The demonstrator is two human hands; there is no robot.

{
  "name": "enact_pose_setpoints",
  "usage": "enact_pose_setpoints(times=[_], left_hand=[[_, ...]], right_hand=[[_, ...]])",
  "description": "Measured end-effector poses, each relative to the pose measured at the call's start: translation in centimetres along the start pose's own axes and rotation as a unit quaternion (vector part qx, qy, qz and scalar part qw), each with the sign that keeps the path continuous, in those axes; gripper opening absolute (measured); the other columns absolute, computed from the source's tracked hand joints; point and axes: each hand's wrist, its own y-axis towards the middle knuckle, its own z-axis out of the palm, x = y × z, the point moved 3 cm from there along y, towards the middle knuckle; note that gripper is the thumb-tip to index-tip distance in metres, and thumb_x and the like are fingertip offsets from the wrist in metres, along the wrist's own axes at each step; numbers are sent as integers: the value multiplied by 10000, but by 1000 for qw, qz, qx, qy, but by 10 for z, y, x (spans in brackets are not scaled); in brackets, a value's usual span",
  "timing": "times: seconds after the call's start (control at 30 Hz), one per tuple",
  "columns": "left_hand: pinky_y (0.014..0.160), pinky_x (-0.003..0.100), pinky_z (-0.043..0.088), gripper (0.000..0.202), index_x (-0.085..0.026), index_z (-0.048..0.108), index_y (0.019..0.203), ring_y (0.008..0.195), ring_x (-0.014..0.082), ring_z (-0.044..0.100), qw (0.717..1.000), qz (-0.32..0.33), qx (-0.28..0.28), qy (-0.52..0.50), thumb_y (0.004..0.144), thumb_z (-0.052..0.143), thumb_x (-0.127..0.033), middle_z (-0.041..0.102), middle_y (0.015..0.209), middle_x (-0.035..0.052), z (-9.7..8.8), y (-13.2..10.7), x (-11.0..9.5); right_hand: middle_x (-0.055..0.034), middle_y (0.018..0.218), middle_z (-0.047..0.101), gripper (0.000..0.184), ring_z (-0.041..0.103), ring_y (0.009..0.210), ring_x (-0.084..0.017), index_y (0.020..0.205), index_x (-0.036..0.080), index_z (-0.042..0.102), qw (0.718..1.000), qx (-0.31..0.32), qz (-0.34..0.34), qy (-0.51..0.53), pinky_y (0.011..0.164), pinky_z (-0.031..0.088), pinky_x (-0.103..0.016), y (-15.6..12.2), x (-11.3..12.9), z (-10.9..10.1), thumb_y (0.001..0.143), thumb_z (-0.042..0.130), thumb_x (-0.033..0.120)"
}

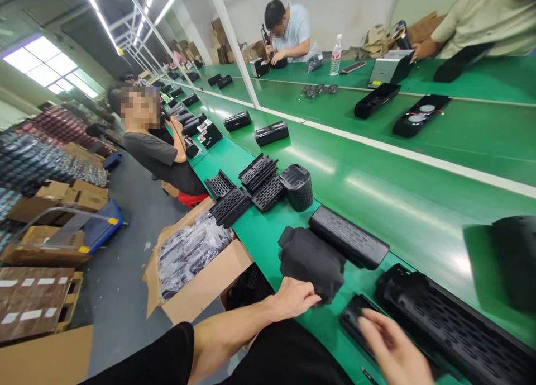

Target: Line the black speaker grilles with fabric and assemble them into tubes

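Note:
My left hand [293,296] is at the near edge of a stack of thin black sheets [312,262], its fingers curled and closed at the edge of the sheets; the fingertips are partly hidden. My right hand [396,348] is smeared by motion over a narrow black plastic piece [355,318]; whether it grips anything is unclear. Beyond the sheets lies a black slotted speaker grille [348,237]. A long black perforated housing [456,323] rests to the right of my right hand.
Several black grille shells [230,206] and an upright black housing [296,186] sit farther along the green bench. An open carton [205,279] of plastic-wrapped parts stands at left. A co-worker [154,150] sits beyond it; others work across the green belt [335,156].

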Motion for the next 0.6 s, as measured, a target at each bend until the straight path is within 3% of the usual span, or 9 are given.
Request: enact_pose_setpoints(times=[0.07,0.13,0.2,0.27,0.43,0.5,0.6], left_hand=[[791,297,435,320,-243,739,896,890,210,723,999,34,4,-3,986,597,-516,792,925,40,-2,-4,-3],[764,278,425,282,-246,746,920,858,186,711,998,67,9,-8,982,611,-485,784,902,25,-2,-7,-7],[741,269,419,254,-253,752,950,826,172,698,995,97,19,-17,953,652,-487,774,882,5,1,-7,-13],[741,268,425,263,-262,755,975,805,161,686,992,114,24,-37,907,709,-512,766,878,-12,5,-5,-20],[837,294,471,204,-261,743,1013,886,172,686,992,98,16,-76,952,638,-424,754,954,-4,18,6,-42],[896,316,489,228,-260,720,1095,961,191,688,993,82,12,-83,959,613,-407,747,1042,15,23,13,-52],[992,355,490,342,-253,651,1254,1114,229,668,994,61,9,-91,941,614,-387,703,1230,57,28,25,-69]], right_hand=[[-150,1235,717,842,694,1092,-304,1373,149,595,998,64,-8,8,868,594,-400,8,-9,41,769,751,713],[-116,1117,757,748,708,1023,-310,1209,167,706,994,103,-17,-9,839,586,-382,15,-13,66,721,752,731],[-82,941,766,596,706,901,-300,974,199,763,995,92,-15,-48,815,566,-388,18,-17,68,722,722,736],[-74,857,754,571,691,835,-293,915,216,759,995,37,9,-92,798,544,-408,14,-24,48,746,653,751],[-111,763,724,576,686,773,-374,900,243,715,969,-119,117,-183,770,513,-509,-11,-59,-37,722,529,758],[-145,811,734,565,689,811,-423,898,246,669,953,-165,151,-203,802,506,-559,-17,-74,-63,709,527,758],[-190,1045,753,643,693,959,-454,1034,224,613,938,-220,176,-202,875,507,-590,-19,-88,-81,713,545,777]])
